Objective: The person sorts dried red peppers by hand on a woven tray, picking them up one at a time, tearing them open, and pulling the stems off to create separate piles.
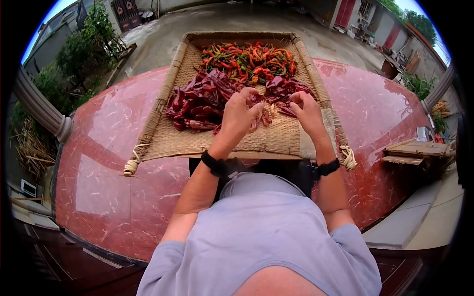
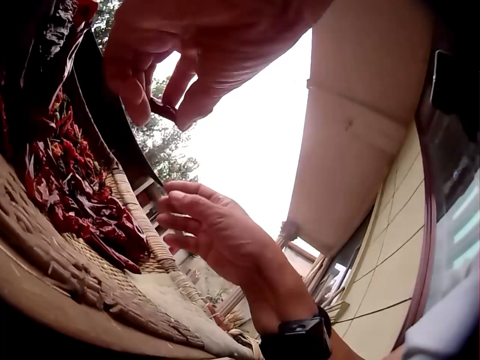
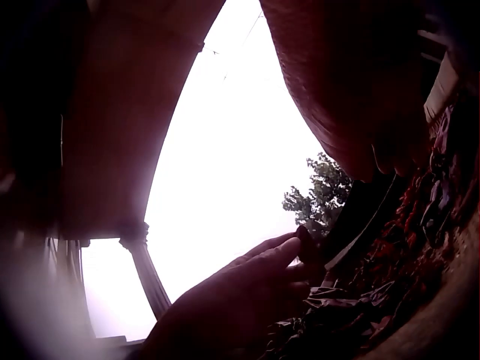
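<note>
My left hand (image 1: 238, 114) hangs over the front middle of a woven tray (image 1: 173, 147). Between thumb and fingertips it pinches a small dark red dried chili (image 2: 163, 110). Opposite it, my right hand (image 1: 310, 116) is raised above the tray's right side, fingers loosely bent, and nothing shows between them in the left wrist view. Left of my left hand lies a big heap of dark red dried chilies (image 1: 200, 101). A smaller dark red heap (image 1: 284, 89) sits between and beyond the hands. Pale reddish scraps (image 1: 261, 118) lie beneath the fingers.
At the tray's far end is a pile of bright red, orange and green chilies (image 1: 247, 59). Bound rim poles (image 1: 148, 128) edge the tray. A pale cloth patch (image 1: 310, 140) covers its front right. Polished red floor (image 1: 103, 163) surrounds it; a wooden stand (image 1: 417, 148) is right.
</note>
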A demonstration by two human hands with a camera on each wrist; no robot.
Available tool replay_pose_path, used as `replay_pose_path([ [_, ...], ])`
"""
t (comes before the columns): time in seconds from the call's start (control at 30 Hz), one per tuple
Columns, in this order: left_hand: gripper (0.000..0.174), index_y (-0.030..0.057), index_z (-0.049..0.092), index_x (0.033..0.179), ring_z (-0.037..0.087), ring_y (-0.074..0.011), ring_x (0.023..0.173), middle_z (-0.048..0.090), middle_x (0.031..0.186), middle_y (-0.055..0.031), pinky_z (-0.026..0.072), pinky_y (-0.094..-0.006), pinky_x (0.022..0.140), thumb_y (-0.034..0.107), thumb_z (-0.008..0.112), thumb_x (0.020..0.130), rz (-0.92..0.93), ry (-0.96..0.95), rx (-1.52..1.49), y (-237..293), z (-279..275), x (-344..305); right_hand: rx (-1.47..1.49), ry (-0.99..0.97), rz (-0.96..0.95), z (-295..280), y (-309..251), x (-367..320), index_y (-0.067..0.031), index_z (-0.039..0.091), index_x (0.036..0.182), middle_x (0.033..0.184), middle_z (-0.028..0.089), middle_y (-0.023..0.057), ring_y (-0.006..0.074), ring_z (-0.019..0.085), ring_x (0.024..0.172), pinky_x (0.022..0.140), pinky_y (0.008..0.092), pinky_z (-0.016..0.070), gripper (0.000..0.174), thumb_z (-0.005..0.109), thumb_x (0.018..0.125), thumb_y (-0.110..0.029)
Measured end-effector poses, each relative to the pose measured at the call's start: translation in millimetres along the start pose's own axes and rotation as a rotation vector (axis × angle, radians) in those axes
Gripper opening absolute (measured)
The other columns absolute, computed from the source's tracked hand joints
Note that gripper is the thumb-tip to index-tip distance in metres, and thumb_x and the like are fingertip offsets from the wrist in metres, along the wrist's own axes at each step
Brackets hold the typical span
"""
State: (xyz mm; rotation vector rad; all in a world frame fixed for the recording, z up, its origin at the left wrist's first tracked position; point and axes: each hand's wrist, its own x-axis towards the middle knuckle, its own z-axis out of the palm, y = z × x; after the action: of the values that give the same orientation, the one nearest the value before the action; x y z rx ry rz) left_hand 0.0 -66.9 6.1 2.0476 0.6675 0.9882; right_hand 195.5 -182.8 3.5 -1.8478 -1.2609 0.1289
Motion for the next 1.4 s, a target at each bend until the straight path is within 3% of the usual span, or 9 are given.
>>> replay_pose_path([
  [0.1,0.039,0.0099,0.059,0.119,0.062,-0.0319,0.084,0.058,0.098,-0.0160,0.0504,-0.0415,0.072,0.019,0.072,0.084,0.004,0.243,0.268,4.7,-23.9,7.6,-0.455,-0.072,0.056,-2.9,31.7,14.0,-0.0091,0.063,0.111,0.107,0.064,0.0128,0.0334,0.057,0.107,0.089,0.0475,0.0480,0.029,0.067,0.084,-0.020],
  [0.37,0.040,0.0050,0.058,0.122,0.061,-0.0311,0.089,0.048,0.110,-0.0154,0.0513,-0.0412,0.075,0.017,0.070,0.085,-0.132,0.391,0.504,-8.2,-43.6,18.2,-0.650,-0.265,-0.042,14.1,60.2,19.9,-0.0118,0.062,0.110,0.103,0.062,0.0129,0.0340,0.057,0.105,0.087,0.0459,0.0482,0.029,0.068,0.083,-0.022],
  [0.53,0.034,0.0060,0.060,0.117,0.060,-0.0309,0.085,0.049,0.108,-0.0154,0.0506,-0.0406,0.074,0.015,0.068,0.085,-0.052,0.251,0.281,-7.0,-27.5,9.6,-0.606,-0.263,-0.023,15.5,64.3,24.7,-0.0124,0.063,0.106,0.102,0.061,0.0142,0.0357,0.058,0.103,0.085,0.0474,0.0485,0.022,0.061,0.086,-0.021],
  [0.63,0.029,0.0016,0.062,0.115,0.054,-0.0175,0.071,0.048,0.102,-0.0119,0.0484,-0.0314,0.070,0.010,0.065,0.088,0.042,0.176,0.263,2.8,-13.4,2.6,-0.554,-0.302,-0.064,11.5,62.6,16.6,-0.0122,0.064,0.105,0.101,0.061,0.0156,0.0370,0.059,0.100,0.083,0.0487,0.0489,0.021,0.058,0.088,-0.023],
  [0.73,0.029,0.0005,0.063,0.114,0.054,-0.0177,0.071,0.050,0.100,-0.0112,0.0480,-0.0313,0.069,0.010,0.066,0.087,0.070,0.066,0.211,2.0,-1.1,-1.7,-0.605,-0.245,-0.159,15.8,55.8,8.7,-0.0129,0.064,0.105,0.099,0.062,0.0162,0.0372,0.060,0.098,0.083,0.0490,0.0489,0.021,0.059,0.088,-0.024],
  [0.9,0.027,-0.0009,0.065,0.108,0.062,-0.0280,0.090,0.059,0.103,-0.0161,0.0512,-0.0343,0.077,0.010,0.067,0.084,0.041,-0.008,0.161,-0.2,5.0,-5.1,-0.555,-0.313,0.002,17.5,33.9,13.3,-0.0111,0.064,0.103,0.102,0.060,0.0163,0.0365,0.059,0.100,0.082,0.0484,0.0483,0.024,0.065,0.084,-0.026],
  [1.07,0.025,0.0013,0.066,0.108,0.062,-0.0286,0.090,0.059,0.103,-0.0157,0.0512,-0.0360,0.078,0.013,0.065,0.085,0.018,-0.134,0.181,-6.3,11.5,-7.6,-0.521,-0.272,-0.092,31.5,61.4,17.8,-0.0090,0.065,0.098,0.096,0.063,0.0165,0.0351,0.061,0.096,0.079,0.0466,0.0487,0.024,0.070,0.079,-0.023],
  [1.2,0.024,0.0030,0.066,0.107,0.062,-0.0279,0.090,0.059,0.105,-0.0151,0.0512,-0.0351,0.080,0.013,0.065,0.085,-0.032,-0.199,0.151,-9.5,13.2,-9.2,-0.404,-0.371,0.058,8.6,32.1,7.0,-0.0052,0.062,0.095,0.090,0.065,0.0150,0.0323,0.063,0.088,0.074,0.0407,0.0495,0.024,0.070,0.077,-0.019],
  [1.4,0.035,0.0059,0.060,0.117,0.062,-0.0279,0.094,0.056,0.113,-0.0120,0.0513,-0.0349,0.081,0.008,0.066,0.082,0.236,-0.233,0.064,-9.3,30.3,-13.2,-0.052,-0.394,0.042,3.7,23.3,-0.7,-0.0033,0.065,0.100,0.087,0.067,0.0123,0.0246,0.064,0.081,0.074,0.0354,0.0507,0.027,0.071,0.076,-0.014],
])
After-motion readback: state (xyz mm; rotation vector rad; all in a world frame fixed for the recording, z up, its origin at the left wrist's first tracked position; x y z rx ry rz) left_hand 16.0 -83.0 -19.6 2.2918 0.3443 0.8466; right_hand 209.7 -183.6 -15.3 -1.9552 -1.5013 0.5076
